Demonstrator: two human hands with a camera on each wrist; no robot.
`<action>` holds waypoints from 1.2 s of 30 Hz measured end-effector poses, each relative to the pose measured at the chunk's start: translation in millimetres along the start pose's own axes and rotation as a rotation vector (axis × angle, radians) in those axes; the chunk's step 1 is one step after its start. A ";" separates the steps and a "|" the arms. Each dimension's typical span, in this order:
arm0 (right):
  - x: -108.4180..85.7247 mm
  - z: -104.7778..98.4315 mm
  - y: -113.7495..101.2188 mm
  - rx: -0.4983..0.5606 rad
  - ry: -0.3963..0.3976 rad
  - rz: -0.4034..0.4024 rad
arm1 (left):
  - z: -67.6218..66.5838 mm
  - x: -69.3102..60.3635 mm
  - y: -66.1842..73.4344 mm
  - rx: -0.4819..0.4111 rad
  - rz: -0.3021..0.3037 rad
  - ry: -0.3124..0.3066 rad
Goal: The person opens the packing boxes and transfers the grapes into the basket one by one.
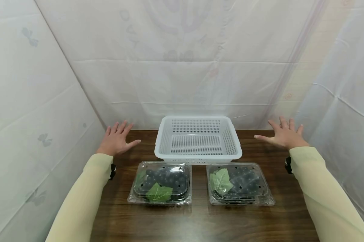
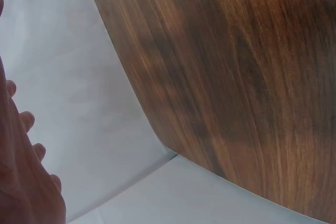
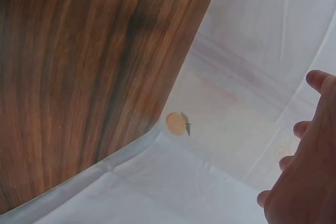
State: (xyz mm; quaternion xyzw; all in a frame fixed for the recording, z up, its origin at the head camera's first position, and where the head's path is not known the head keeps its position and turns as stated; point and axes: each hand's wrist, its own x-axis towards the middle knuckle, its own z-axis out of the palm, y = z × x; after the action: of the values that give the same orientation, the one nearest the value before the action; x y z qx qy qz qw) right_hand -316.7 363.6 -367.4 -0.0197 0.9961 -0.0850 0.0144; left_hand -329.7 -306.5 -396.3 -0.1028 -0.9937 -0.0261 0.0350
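My left hand (image 1: pixel 116 139) is spread with straight fingers near the table's back left corner and holds nothing. On the opposite side my right hand (image 1: pixel 284 136) is likewise spread and holds nothing. Between them stands a white plastic basket (image 1: pixel 197 157) with slotted walls and floor. In front of it lie two lidded clear plastic boxes of dark grapes, the left box (image 1: pixel 166 181) and the right box (image 1: pixel 239 183), each with a green leaf showing. The wrist views show only part of the left hand (image 2: pixel 23 166) and right hand (image 3: pixel 310 166), both apart from the boxes.
The brown wooden table (image 1: pixel 157 225) carries the basket and boxes. Pale cloth (image 1: pixel 182 84) hangs behind the table's back edge, and more cloth closes in the left side (image 1: pixel 33 117) and right side (image 1: pixel 351 101). Dark bands sit at both wrists.
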 end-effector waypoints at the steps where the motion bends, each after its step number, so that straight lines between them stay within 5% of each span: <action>1: -0.8 -0.5 -1.9 -0.001 0.003 -0.006 | 0.4 -0.6 -0.4 -0.002 0.005 0.005; 22: -31.0 9.0 -69.4 0.042 0.099 -0.225 | 16.2 -40.3 8.3 -0.056 0.100 0.060; 36: -69.4 25.3 -134.7 0.119 0.126 -0.484 | 25.1 -83.2 36.1 -0.117 0.141 0.072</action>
State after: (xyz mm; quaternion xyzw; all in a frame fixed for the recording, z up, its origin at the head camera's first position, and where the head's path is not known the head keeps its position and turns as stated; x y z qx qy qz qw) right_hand -241.6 229.6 -367.6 -0.2511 0.9546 -0.1453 -0.0671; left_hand -242.6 -286.6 -425.9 -0.1735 -0.9789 -0.0854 0.0663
